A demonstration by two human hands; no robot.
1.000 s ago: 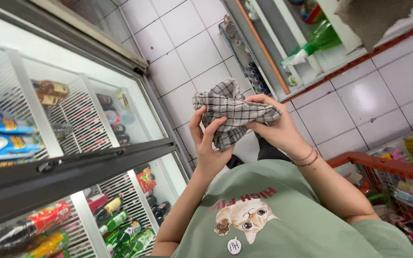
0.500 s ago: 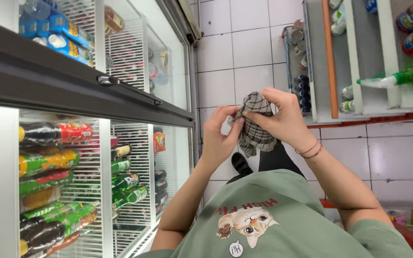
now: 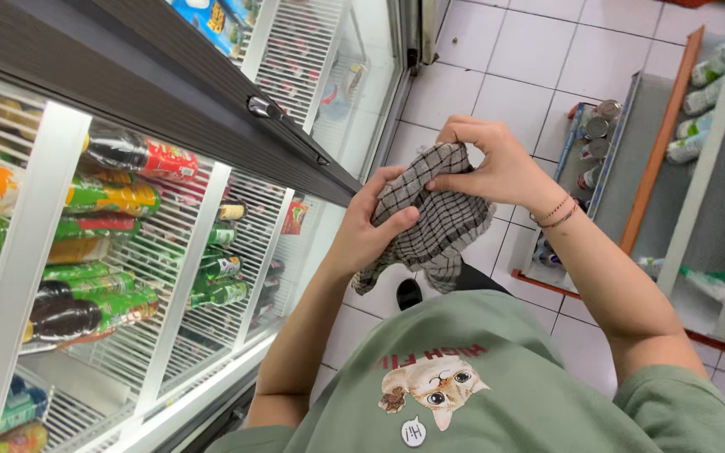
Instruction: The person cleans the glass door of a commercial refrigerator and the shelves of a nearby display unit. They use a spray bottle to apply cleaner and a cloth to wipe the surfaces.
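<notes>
Left of the fingers stands a glass-fronted cooler (image 3: 211,277) with white wire shelves. Its shelves hold bottles (image 3: 119,197) lying on their sides: dark ones with red labels, green ones with green labels, and orange ones at the far left edge. A dark rail (image 3: 169,84) with a small metal knob crosses the cooler above them, and blue packets (image 3: 211,17) show behind the glass past it. Beyond the right hand's knuckles a grey shelf (image 3: 631,159) with an orange edge carries round cans (image 3: 602,122) and clear bottles (image 3: 702,84). A green bottle (image 3: 715,289) lies lower down, beside the right forearm.

The cloth (image 3: 438,218), checked in grey and black, sits bunched between both hands above the white tiled floor (image 3: 505,75), its loose end hanging below the left palm. The left hand (image 3: 371,226) cups it from the cooler side, fingers curled into the folds and thumb across the front. The right hand (image 3: 497,164) arches over the top, fingertips pinching the upper edge, wrist bent and ringed by thin bracelets (image 3: 555,211). Both forearms rise from a green shirt (image 3: 480,386) printed with a cat.
</notes>
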